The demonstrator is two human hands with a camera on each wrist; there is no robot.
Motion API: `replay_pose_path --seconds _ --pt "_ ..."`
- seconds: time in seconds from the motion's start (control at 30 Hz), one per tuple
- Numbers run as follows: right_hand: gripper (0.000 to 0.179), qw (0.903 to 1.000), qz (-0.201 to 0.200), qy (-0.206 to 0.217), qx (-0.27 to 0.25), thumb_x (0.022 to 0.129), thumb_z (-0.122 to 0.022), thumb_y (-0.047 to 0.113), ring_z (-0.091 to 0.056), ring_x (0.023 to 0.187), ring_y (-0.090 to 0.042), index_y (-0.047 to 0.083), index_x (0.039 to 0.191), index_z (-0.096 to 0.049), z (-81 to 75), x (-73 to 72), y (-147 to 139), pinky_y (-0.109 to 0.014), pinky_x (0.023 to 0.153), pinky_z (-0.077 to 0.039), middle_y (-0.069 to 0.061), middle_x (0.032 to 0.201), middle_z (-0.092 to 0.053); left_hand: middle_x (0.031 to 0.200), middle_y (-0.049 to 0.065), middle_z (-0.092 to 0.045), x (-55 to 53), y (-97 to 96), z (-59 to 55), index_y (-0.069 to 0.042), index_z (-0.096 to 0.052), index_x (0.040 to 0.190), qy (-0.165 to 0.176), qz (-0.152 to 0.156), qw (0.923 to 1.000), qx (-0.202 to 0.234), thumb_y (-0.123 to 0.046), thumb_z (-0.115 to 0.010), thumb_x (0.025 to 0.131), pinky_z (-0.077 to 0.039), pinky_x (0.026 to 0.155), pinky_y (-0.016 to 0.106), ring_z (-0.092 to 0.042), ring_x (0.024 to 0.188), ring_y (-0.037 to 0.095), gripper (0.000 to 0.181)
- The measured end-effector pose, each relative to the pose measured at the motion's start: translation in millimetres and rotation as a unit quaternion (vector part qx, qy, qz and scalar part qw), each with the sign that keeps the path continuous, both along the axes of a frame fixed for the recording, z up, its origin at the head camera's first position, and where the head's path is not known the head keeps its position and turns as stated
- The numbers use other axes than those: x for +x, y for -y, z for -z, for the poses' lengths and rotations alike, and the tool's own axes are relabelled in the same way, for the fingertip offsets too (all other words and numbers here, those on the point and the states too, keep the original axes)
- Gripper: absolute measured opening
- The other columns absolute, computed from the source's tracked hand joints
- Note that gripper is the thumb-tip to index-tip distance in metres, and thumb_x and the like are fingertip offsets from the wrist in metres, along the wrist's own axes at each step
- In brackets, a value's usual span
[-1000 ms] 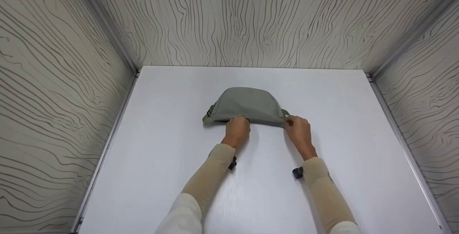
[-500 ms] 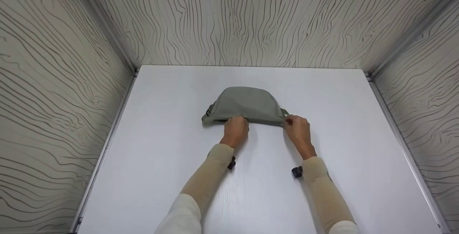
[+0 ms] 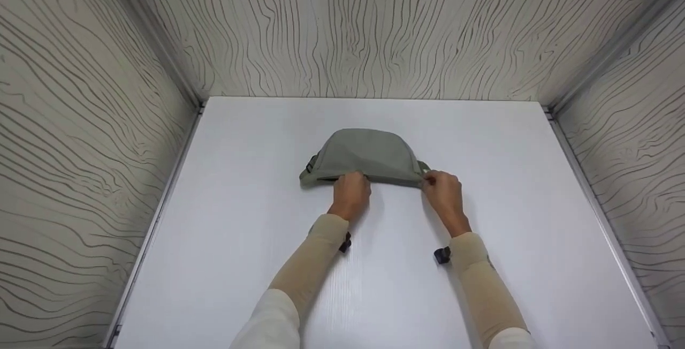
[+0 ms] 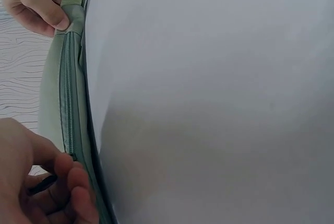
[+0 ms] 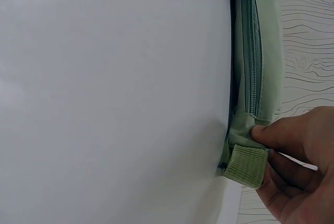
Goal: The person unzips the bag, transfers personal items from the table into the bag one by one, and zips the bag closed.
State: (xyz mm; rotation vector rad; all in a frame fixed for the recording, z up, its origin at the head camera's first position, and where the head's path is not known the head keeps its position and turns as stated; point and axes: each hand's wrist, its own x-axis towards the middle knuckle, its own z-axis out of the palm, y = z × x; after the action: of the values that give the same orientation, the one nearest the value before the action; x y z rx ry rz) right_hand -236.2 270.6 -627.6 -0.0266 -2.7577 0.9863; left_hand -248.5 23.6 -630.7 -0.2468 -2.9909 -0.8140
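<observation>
A grey-green waist bag [image 3: 369,151] lies on the white table, its zippered edge toward me. My left hand [image 3: 351,195] pinches the zipper pull near the middle of that edge; a black pull tab [image 4: 43,185] shows under the fingers in the left wrist view. Between my hands the zipper teeth [image 5: 252,62] are meshed, while a dark gap shows left of my left hand. At the bag's right end, my right hand [image 3: 445,195] pinches the fabric corner between thumb and fingers, beside the ribbed green webbing [image 5: 246,165]. The bag's underside is hidden.
The white table [image 3: 257,220] extends around the bag on all sides. Wood-grain patterned panels [image 3: 342,33] stand behind it and at both sides, joined by grey metal rails. A black buckle [image 3: 311,166] sits at the bag's left end.
</observation>
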Motion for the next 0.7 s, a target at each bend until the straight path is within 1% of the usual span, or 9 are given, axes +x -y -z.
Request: replay_pose_path --seconds 0.1,0.27,0.33,0.4,0.47,0.53,0.6,0.7 --pt "0.014 1.0 -0.002 0.002 -0.001 0.096 -0.07 0.0 -0.075 0.093 -0.038 -0.007 0.106 -0.078 0.1 -0.2 0 -0.05 0.081 -0.06 -0.025 0.101 -0.077 0.073 0.002 -0.073 0.0 0.2 -0.3 -0.011 -0.072 0.073 0.003 -0.006 1.0 0.001 -0.015 -0.061 0.105 -0.06 0.065 0.039 -0.059 0.064 0.011 0.034" --pt "0.013 1.0 0.003 0.001 -0.005 0.096 -0.071 0.001 -0.074 0.092 -0.037 -0.006 0.106 -0.078 -0.4 -0.4 0 -0.049 0.08 -0.06 -0.024 0.101 -0.078 0.07 0.0 -0.07 -0.4 1.1 -0.2 -0.013 -0.07 0.072 0.0 -0.005 1.0 0.002 -0.015 -0.061 0.105 -0.06 0.064 0.039 -0.054 0.063 0.009 0.034" --pt "0.013 1.0 0.002 0.0 -0.006 0.096 -0.071 0.0 -0.075 0.093 -0.037 -0.006 0.106 -0.078 -0.6 -0.7 1 -0.049 0.081 -0.06 -0.024 0.101 -0.078 0.066 -0.003 -0.064 -0.4 2.0 0.4 -0.015 -0.064 0.067 -0.005 -0.005 1.0 0.004 -0.014 -0.06 0.105 -0.058 0.062 0.037 -0.051 0.061 0.009 0.038" --pt "0.014 1.0 -0.002 -0.004 -0.003 0.096 -0.07 -0.001 -0.075 0.094 -0.038 -0.006 0.106 -0.078 -0.5 -0.8 1 -0.049 0.081 -0.06 -0.025 0.102 -0.078 0.061 -0.005 -0.056 -0.2 3.2 1.0 -0.017 -0.054 0.063 -0.007 -0.003 0.9999 0.008 -0.013 -0.059 0.105 -0.053 0.058 0.033 -0.047 0.059 0.009 0.043" --pt "0.014 1.0 -0.002 -0.009 -0.001 0.096 -0.07 -0.002 -0.076 0.095 -0.038 -0.007 0.106 -0.079 0.4 -0.8 1 -0.05 0.082 -0.061 -0.025 0.102 -0.078 0.059 -0.007 -0.048 0.2 4.5 1.4 -0.019 -0.046 0.06 -0.009 0.0 0.9998 0.016 -0.013 -0.058 0.105 -0.048 0.055 0.031 -0.043 0.056 0.009 0.046" --pt "0.015 0.9999 -0.002 -0.016 0.001 0.095 -0.069 -0.004 -0.076 0.096 -0.039 -0.007 0.106 -0.079 1.0 -0.7 1 -0.051 0.082 -0.061 -0.026 0.103 -0.078 0.059 -0.008 -0.043 0.4 6.1 1.6 -0.02 -0.041 0.061 -0.013 0.001 0.9997 0.022 -0.013 -0.058 0.105 -0.045 0.054 0.031 -0.041 0.056 0.009 0.048" --pt "0.015 0.9998 -0.003 -0.018 0.002 0.095 -0.069 -0.004 -0.076 0.096 -0.04 -0.008 0.106 -0.079 1.2 -0.5 1 -0.052 0.082 -0.061 -0.026 0.103 -0.078 0.06 -0.008 -0.044 0.5 8.0 1.8 -0.02 -0.042 0.061 -0.015 -0.002 0.9996 0.024 -0.013 -0.059 0.104 -0.046 0.054 0.032 -0.041 0.057 0.009 0.047" --pt "0.015 0.9999 -0.001 -0.016 0.002 0.095 -0.069 -0.003 -0.076 0.095 -0.039 -0.007 0.105 -0.079 0.7 -0.5 -1 -0.052 0.082 -0.06 -0.025 0.102 -0.078 0.063 -0.008 -0.05 -0.2 11.3 2.7 -0.019 -0.049 0.063 -0.015 -0.007 0.9996 0.024 -0.013 -0.06 0.104 -0.053 0.058 0.036 -0.044 0.06 0.01 0.043"
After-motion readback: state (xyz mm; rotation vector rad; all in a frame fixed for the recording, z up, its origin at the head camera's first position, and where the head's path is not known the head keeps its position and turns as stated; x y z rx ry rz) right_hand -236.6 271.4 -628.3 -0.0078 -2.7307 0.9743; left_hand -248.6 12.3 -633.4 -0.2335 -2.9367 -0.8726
